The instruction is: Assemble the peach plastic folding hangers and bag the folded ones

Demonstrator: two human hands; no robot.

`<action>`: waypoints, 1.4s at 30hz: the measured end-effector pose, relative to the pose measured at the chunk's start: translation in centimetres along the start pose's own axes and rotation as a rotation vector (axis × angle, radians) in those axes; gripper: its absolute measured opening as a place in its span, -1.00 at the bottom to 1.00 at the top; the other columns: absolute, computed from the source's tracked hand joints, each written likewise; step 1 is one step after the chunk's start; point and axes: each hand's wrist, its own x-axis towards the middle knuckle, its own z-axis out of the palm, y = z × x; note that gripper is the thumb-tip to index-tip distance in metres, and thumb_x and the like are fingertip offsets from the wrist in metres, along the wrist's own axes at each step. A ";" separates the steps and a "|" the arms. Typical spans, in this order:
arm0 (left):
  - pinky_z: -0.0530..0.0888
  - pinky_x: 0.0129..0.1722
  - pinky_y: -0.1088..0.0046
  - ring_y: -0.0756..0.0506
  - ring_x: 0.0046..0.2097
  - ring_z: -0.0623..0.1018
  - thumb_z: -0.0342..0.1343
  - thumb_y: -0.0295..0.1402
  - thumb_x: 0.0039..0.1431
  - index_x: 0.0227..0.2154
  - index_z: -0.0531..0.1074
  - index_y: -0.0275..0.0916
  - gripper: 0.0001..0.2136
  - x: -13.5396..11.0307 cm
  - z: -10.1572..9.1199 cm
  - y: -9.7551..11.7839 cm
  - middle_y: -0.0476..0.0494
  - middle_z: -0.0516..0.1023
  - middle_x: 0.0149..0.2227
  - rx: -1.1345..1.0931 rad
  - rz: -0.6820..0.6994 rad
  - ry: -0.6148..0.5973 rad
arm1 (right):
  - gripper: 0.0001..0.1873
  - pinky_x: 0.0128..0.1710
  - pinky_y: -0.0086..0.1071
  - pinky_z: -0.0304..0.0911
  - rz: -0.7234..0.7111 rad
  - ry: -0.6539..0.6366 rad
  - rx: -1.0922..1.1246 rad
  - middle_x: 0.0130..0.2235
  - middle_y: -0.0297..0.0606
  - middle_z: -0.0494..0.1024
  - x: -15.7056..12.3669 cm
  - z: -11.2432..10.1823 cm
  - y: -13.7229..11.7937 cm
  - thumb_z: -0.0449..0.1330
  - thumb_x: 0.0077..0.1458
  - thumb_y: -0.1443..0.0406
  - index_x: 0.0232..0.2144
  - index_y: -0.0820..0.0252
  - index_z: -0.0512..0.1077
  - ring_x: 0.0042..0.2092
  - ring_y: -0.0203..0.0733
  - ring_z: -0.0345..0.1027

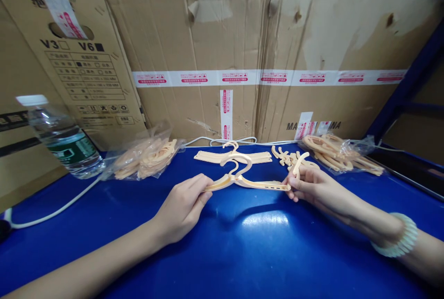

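A cream plastic hanger [247, 180] is held level just above the blue table [243, 243]. My left hand [183, 206] pinches its left arm end. My right hand [312, 188] grips the right arm end and also holds a separate curved hook piece [299, 162] sticking up between the fingers. Behind the held hanger lies a small stack of assembled hangers [232, 155]. Loose hook pieces [287, 156] lie just beyond my right hand.
A plastic bag of hanger arms [145, 156] lies at the left, another bag of parts [342, 151] at the right. A water bottle [60, 137] stands far left. A white cable [62, 206] runs along the table. Cardboard boxes [222, 49] wall the back.
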 end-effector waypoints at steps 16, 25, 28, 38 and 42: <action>0.21 -0.51 0.51 0.02 -0.54 0.24 -0.09 -0.33 0.34 -0.15 0.28 -0.18 -0.89 0.4 -0.7 1.1 0.15 0.23 -0.54 -0.105 -0.144 -0.022 | -0.65 -0.38 -0.37 0.27 -0.274 0.210 0.018 -0.40 -0.33 0.41 0.0 0.4 -0.1 0.43 -0.08 0.05 -0.45 0.17 0.46 -0.41 -0.29 0.25; 0.31 -0.35 0.43 -0.04 -0.36 0.40 -0.09 -0.36 0.34 -0.33 0.36 -0.23 -0.83 1.6 -4.4 -1.2 -0.05 0.42 -0.38 0.156 0.059 -0.025 | -0.66 -0.28 -0.30 0.32 -0.220 0.257 -0.004 -0.33 -0.25 0.49 0.4 -2.7 -1.4 0.45 -0.17 0.02 -0.42 0.10 0.58 -0.32 -0.17 0.30; 0.30 -0.35 0.40 -0.06 -0.37 0.39 -0.09 -0.38 0.30 -0.38 0.36 -0.24 -0.83 1.4 -4.1 -1.5 -0.08 0.41 -0.39 0.251 0.112 -0.099 | -0.65 -0.21 -0.29 0.29 -0.264 0.252 -0.161 -0.35 -0.24 0.51 0.5 -3.0 -1.4 0.42 -0.13 -0.02 -0.49 0.12 0.54 -0.25 -0.11 0.34; 0.26 -0.30 0.31 -0.13 -0.29 0.42 -0.04 -0.43 0.20 -0.31 0.36 -0.22 -0.91 1.2 -3.0 -1.5 -0.10 0.48 -0.31 0.377 0.184 -0.235 | -0.76 -0.11 -0.14 0.21 -0.533 -0.132 -0.928 -0.30 -0.21 0.55 -0.4 -1.9 -1.9 0.23 0.16 0.07 -0.35 0.09 0.52 -0.23 -0.03 0.36; 0.24 -0.31 0.32 -0.11 -0.32 0.41 -0.09 -0.46 0.26 -0.36 0.35 -0.22 -0.87 1.4 -3.0 -1.3 -0.09 0.46 -0.35 0.374 0.225 -0.257 | -0.78 -0.17 -0.18 0.19 -0.504 -0.309 -1.044 -0.34 -0.20 0.52 -0.2 -1.7 -1.4 0.20 0.20 0.11 -0.35 0.09 0.53 -0.24 -0.05 0.33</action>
